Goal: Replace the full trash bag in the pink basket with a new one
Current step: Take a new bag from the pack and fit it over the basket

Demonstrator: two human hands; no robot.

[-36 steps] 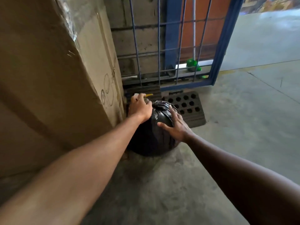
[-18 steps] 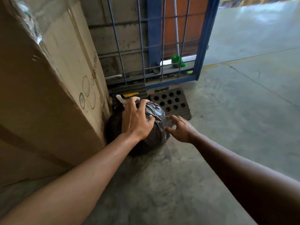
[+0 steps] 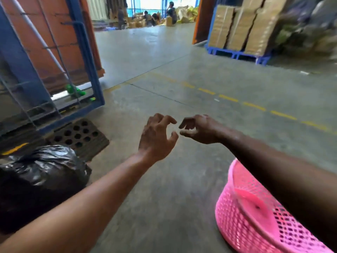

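The full black trash bag (image 3: 43, 172) sits tied on the concrete floor at the lower left, with neither hand on it. The pink mesh basket (image 3: 242, 221) stands at the lower right, partly hidden behind my right forearm; I see no bag inside it. My left hand (image 3: 156, 137) and my right hand (image 3: 198, 129) hover side by side above the floor between bag and basket. Both hold nothing, and their fingers are curled and apart. No new bag is in view.
A blue metal cage frame (image 3: 87, 57) and a perforated brick (image 3: 78, 136) lie behind the bag. Stacked cardboard on a blue pallet (image 3: 238, 28) stands at the far right. Dashed yellow floor lines (image 3: 228, 98) cross the concrete. People sit far back near the doorway.
Both hands have let go of the black bag and lifted away from it. My view has swung right, so the bag now lies at lower left and the pink basket has come into sight.
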